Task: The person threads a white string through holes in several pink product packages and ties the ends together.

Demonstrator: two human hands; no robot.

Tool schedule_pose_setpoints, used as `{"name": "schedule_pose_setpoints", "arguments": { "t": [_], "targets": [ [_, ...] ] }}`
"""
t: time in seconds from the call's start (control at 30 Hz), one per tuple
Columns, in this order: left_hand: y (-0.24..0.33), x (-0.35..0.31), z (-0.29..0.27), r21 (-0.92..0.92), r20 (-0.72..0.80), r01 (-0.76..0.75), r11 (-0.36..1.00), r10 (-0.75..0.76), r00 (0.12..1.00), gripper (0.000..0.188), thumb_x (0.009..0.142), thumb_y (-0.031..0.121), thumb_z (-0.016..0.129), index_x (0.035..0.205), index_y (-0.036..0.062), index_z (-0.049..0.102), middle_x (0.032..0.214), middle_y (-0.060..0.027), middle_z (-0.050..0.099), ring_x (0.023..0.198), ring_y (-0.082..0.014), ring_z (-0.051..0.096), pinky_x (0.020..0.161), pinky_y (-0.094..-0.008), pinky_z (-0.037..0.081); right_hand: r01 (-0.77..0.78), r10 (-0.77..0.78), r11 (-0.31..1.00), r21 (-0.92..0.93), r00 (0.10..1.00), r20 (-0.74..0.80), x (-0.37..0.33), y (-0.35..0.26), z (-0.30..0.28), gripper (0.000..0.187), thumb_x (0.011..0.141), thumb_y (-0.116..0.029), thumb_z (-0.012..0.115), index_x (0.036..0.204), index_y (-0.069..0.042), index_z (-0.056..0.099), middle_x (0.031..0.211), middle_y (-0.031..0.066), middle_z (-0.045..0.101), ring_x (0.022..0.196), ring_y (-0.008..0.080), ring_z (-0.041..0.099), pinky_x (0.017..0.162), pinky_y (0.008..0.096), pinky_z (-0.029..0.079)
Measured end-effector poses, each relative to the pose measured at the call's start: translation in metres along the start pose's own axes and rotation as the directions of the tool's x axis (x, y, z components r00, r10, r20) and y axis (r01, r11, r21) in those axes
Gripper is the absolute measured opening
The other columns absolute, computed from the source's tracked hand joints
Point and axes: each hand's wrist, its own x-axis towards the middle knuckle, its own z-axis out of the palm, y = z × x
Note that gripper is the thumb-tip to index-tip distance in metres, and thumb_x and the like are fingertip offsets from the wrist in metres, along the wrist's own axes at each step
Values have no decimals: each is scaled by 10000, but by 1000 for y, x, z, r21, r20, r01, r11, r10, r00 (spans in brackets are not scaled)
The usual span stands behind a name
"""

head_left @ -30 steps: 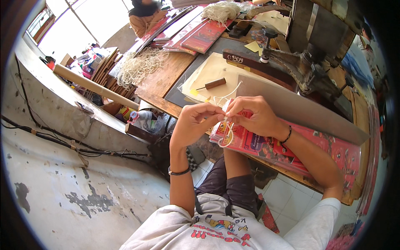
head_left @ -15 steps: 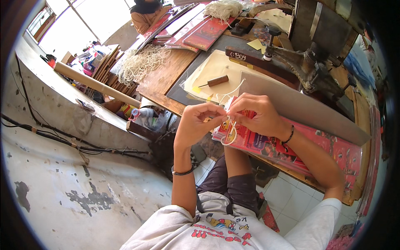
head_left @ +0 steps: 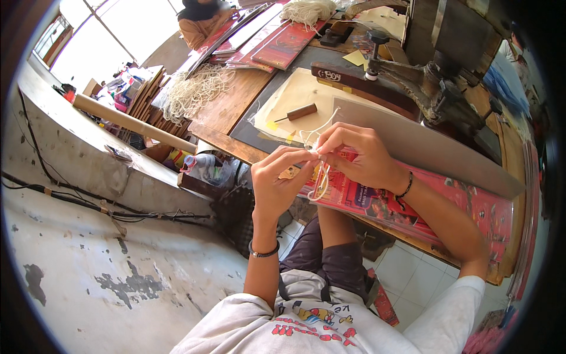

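Observation:
Both my hands meet over the left end of a stack of red printed sheets (head_left: 466,203), which lies along the near table edge in clear glossy covering. My left hand (head_left: 277,177) pinches a thin white cord (head_left: 322,190) between thumb and forefinger. Against it, fingertip to fingertip, my right hand (head_left: 362,156) pinches the same cord. One loop of the cord hangs below the fingers, over the sheets' end; a loose tail rises above them. The exact crossing of the cord is hidden by my fingertips. A grey board (head_left: 430,141) stands slanted behind the sheets.
Beyond my hands, a wooden-handled awl (head_left: 302,112) lies on tan paper (head_left: 277,100). A heavy metal press (head_left: 436,88) stands at right. Loose white cords (head_left: 197,91) and more red sheets (head_left: 289,44) lie farther back, near another person (head_left: 200,26). A peeling wall (head_left: 88,236) runs along the left.
My fingers keep pinching the cord and have shifted slightly; my left fingers now reach straighter toward the right hand. The hanging loop looks narrower. The whole view has moved a little.

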Motion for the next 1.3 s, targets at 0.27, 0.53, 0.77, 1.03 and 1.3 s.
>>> {"name": "schedule_pose_setpoints", "arguments": {
  "t": [0.27,0.53,0.77,1.03,1.3],
  "targets": [
    [16,-1,17,155,-79,-80,985,94,992,167,788,-40,772,934,11,709,869,-79,702,755,-155,648,679,-281,520,-25,27,998,53,998,-53,-3,1,3,103,892,44,699,939,3,617,969,120,692,869,177,698,761,296,561],
    [6,-5,8,-199,-86,171,965,-191,978,137,853,37,753,984,18,715,823,-58,708,699,-124,570,645,-257,463,-51,54,995,84,998,-36,-4,4,5,97,894,-50,724,955,-17,657,989,123,719,852,191,729,754,318,585],
    [27,20,-16,57,144,32,998,-40,989,183,824,6,765,1004,34,762,914,-46,729,744,-99,612,666,-260,486,-16,17,998,61,1000,-19,-3,3,3,104,884,-70,743,942,-25,669,981,129,724,867,215,731,787,333,580],
    [23,24,-27,140,265,-40,989,2,964,177,772,50,787,945,54,749,920,-77,718,860,-242,659,781,-347,536,-27,25,999,28,998,54,-3,4,1,124,859,-77,765,922,-37,666,955,126,725,887,239,726,790,342,566],
    [25,22,-19,140,214,-14,990,-17,977,138,732,30,751,852,26,684,884,-71,700,822,-245,626,766,-357,515,-27,24,999,47,998,58,-2,2,3,118,865,-93,764,930,-46,677,909,112,719,852,246,709,769,349,557]
  ]
}}
